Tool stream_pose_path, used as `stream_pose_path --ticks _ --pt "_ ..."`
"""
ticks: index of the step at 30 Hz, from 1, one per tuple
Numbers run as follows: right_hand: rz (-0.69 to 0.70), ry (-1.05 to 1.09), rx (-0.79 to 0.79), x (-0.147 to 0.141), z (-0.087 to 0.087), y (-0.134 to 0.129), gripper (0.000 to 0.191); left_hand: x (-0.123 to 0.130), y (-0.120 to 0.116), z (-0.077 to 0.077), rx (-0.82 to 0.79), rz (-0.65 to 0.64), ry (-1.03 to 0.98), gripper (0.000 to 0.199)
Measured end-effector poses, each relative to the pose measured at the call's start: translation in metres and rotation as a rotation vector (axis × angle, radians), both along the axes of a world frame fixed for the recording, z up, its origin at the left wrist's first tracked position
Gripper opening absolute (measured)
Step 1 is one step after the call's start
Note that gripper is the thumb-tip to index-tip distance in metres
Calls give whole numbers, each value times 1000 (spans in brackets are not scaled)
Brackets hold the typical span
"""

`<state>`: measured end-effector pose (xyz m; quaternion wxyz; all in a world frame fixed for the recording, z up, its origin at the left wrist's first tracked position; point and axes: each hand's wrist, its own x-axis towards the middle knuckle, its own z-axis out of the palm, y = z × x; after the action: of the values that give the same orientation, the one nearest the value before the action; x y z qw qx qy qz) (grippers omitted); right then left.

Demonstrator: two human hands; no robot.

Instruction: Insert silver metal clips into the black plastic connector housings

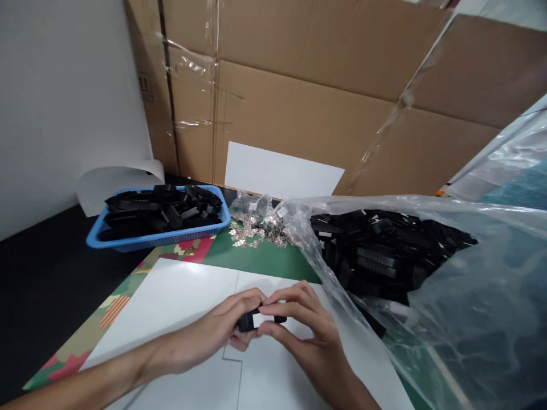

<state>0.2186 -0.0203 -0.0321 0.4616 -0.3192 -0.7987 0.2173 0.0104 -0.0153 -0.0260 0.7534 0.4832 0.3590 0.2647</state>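
Framed twin-arrow sign [145,87], printed dark, left side of the brown cardboard [299,91]

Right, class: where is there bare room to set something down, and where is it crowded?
Free: the flat white board between the left forearm and multicoloured patterned sheet; the green strip between board and small silvery metal parts. Crowded: the blue plastic basket and clear plastic bag, both heaped with black plastic pieces.

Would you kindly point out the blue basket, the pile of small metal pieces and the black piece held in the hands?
Blue basket [171,239]: head view, on its front wall.
Small metal pieces [270,229]: head view, near the pile's middle.
Black piece [261,320]: head view, on its white patch.
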Motion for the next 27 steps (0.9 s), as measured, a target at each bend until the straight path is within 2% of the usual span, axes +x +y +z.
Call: stream_pose_path --ticks 3,6,8,11,14,17,22,27 --pt "-6 -44 -46 0 3 -3 20 -2 1 -3 19 4 24 38" --pt "-37 -61 -254 3 6 1 25 -1 2 -9 -5 31 -3 40" --pt "-136 -84 -324 5 4 15 30 0 3 -12 -74 35 -65 39" --pt "-357 -192 -243 7 -8 51 29 0 6 -14 -168 17 -208 33" --pt "-447 -276 -189 4 -25 89 26 -3 9 -12 -174 10 -308 29" --pt "-498 -345 -144 1 -36 110 18 -6 10 -9 -171 12 -336 29" --pt "-481 -370 -96 0 -39 112 23 -8 11 -7 -199 39 -395 29" --pt "-444 -301 -112 6 -32 101 14 -8 11 -7 -244 59 -442 29"
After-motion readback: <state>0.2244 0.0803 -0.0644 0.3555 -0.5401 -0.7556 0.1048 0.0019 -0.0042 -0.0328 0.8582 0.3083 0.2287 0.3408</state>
